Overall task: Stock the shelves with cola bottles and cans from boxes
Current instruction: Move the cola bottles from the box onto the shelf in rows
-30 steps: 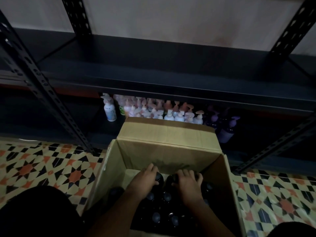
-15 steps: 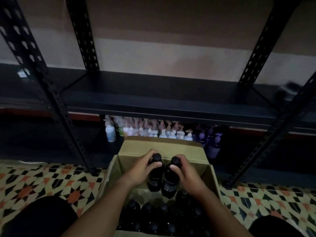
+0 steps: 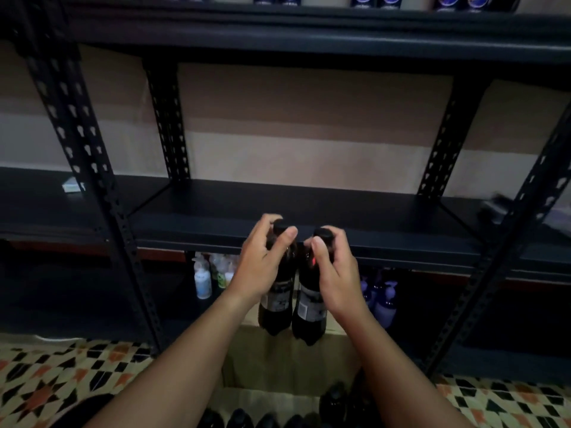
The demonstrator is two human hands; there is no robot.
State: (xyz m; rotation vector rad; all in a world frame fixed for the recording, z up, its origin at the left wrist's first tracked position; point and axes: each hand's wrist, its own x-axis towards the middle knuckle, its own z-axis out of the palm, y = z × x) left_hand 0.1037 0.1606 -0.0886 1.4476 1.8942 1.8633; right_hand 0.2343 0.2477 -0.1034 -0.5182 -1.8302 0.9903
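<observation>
My left hand point(image 3: 261, 267) grips a dark cola bottle point(image 3: 276, 307) by its neck, and my right hand point(image 3: 335, 273) grips a second cola bottle point(image 3: 309, 316) the same way. Both bottles hang upright, side by side and touching, in front of the edge of the dark middle shelf point(image 3: 386, 217), their black caps level with it. Below them stands the open cardboard box point(image 3: 287, 362) with several more dark bottles point(image 3: 333, 400) at the bottom of the view.
Black perforated uprights point(image 3: 80, 143) frame the shelf bay. Pump bottles point(image 3: 202, 281) fill the lower shelf behind the box. Blue cans point(image 3: 364, 0) line the top shelf. A small white item point(image 3: 72, 185) lies on the middle shelf at left. Patterned tiles point(image 3: 52, 378) cover the floor.
Both hands went from reaching into the box to lifting one bottle each, and have risen from just above the box to the level of the middle shelf's edge.
</observation>
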